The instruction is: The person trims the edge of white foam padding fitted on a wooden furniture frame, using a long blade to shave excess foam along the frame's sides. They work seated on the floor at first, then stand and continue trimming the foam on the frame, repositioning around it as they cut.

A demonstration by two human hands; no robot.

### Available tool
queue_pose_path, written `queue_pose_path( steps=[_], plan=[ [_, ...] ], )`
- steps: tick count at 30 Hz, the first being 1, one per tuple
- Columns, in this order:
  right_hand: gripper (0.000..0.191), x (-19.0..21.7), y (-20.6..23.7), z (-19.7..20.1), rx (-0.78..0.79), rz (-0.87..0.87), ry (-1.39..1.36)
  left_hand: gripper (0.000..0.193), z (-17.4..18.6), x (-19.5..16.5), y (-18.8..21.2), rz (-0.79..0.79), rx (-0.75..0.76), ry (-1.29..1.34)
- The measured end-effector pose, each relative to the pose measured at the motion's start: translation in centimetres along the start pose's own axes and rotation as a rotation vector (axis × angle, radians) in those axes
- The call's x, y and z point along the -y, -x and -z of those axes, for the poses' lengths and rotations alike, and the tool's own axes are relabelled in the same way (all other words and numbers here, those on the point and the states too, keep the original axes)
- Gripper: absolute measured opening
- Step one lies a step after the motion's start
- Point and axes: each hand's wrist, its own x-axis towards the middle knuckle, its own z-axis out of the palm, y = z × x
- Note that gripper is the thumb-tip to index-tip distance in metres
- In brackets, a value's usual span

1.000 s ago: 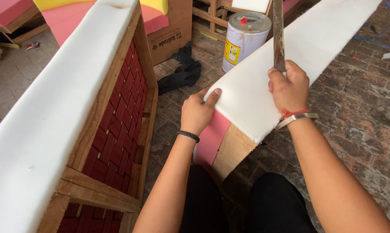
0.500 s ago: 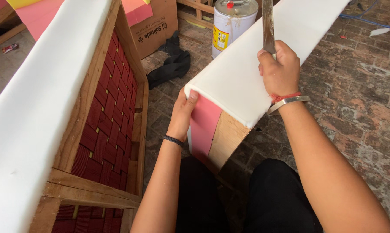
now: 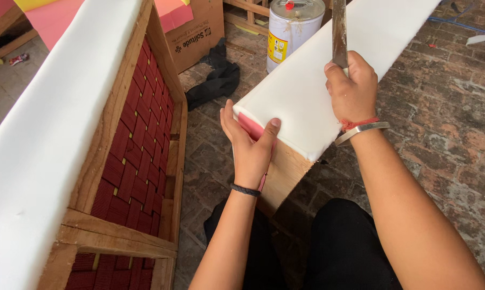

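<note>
A long white foam sheet (image 3: 355, 48) lies over a wooden frame piece (image 3: 283, 173) that has pink foam (image 3: 249, 125) on its side. My left hand (image 3: 249, 145) presses flat against that pink side at the near end, its thumb hooked over the white foam's corner. Above the foam, my right hand (image 3: 353, 88) is closed around the lower end of a long flat metal blade (image 3: 338, 32), which stands upright on the white surface. A red thread and a metal bangle circle the right wrist, and a black band the left.
At left stands a wooden sofa frame (image 3: 119, 113) with red woven webbing (image 3: 140, 156) and white foam (image 3: 44, 134) on its top edge. A white and yellow tin can (image 3: 293, 28), a cardboard box (image 3: 195, 33) and a black cloth (image 3: 216, 80) sit behind on the brick floor (image 3: 446, 102).
My left hand slid from the foam's top corner down onto the pink side of the piece. The right hand with the blade stayed on the foam; the view moved closer.
</note>
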Motion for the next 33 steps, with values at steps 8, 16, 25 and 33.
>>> queue_pose_path(
  steps=[8, 16, 25, 33],
  plan=[
    [0.014, 0.2, -0.1, 0.2, 0.028, 0.029, -0.002, 0.043, 3.9, 1.3, 3.5, 0.063, -0.107, 0.057],
    [0.013, -0.2, -0.3, -0.3, 0.063, 0.064, 0.057, 0.066, 0.8, -2.8, -0.2, 0.33, 0.203, -0.011],
    [0.014, -0.6, -0.5, 0.0, 0.036, 0.038, -0.052, 0.063, 0.6, -2.1, 0.3, 0.243, 0.174, 0.153],
    [0.016, 0.0, -0.4, 0.2, 0.03, 0.036, 0.058, 0.064, 1.1, -4.8, -0.9, 0.389, 0.17, -0.205]
  ],
)
